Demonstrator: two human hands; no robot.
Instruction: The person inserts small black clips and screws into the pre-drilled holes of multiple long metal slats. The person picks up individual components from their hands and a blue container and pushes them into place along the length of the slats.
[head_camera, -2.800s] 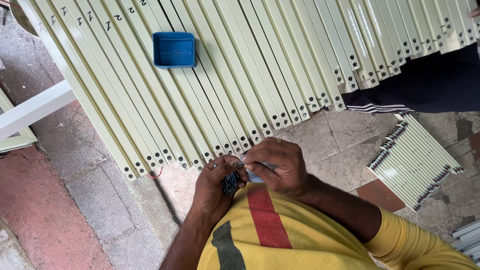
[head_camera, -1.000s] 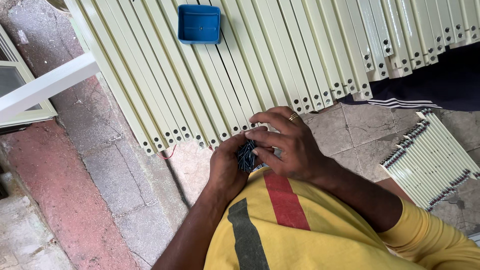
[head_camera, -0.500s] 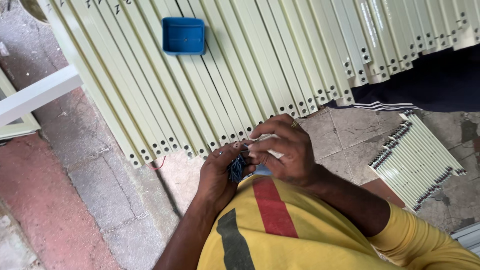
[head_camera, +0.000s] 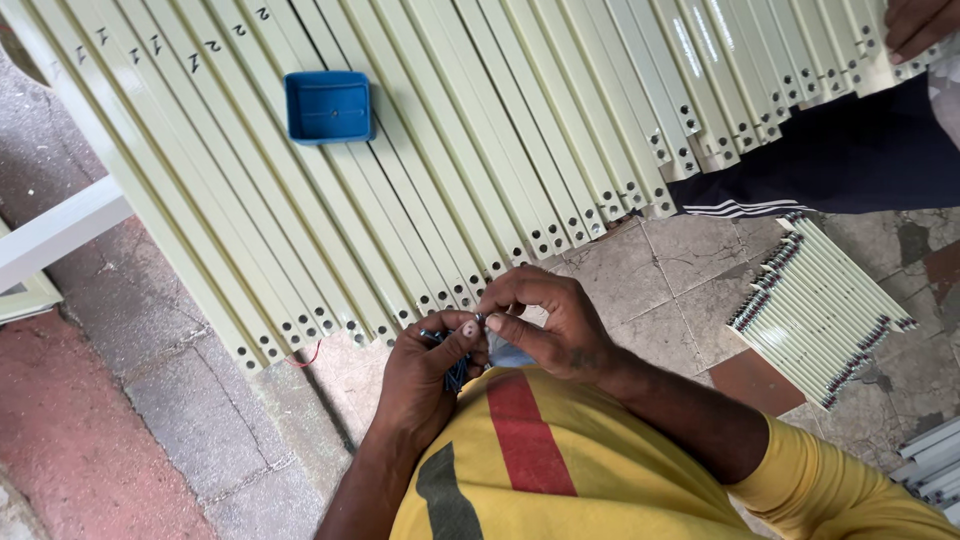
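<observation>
My left hand (head_camera: 425, 375) is closed around a small bunch of dark blue fasteners (head_camera: 455, 372), held close against my yellow shirt (head_camera: 560, 470). My right hand (head_camera: 548, 322) meets it from the right, thumb and forefinger pinching a small piece at the top of the bunch. Something pale blue (head_camera: 505, 355) shows under the right hand; I cannot tell what it is. Both hands hover just in front of the drilled ends of a row of long pale green metal bars (head_camera: 420, 170).
A blue plastic box (head_camera: 329, 106) sits on the bars. A bundle of shorter pale bars (head_camera: 820, 305) lies on the stone floor at right. Another person's dark striped trousers (head_camera: 850, 160) and hand (head_camera: 918, 24) are at upper right. A white rail (head_camera: 60, 232) crosses at left.
My hands have stayed together over the fasteners while the fingers shift. The view has swayed a little, so the bars and box slide in the picture.
</observation>
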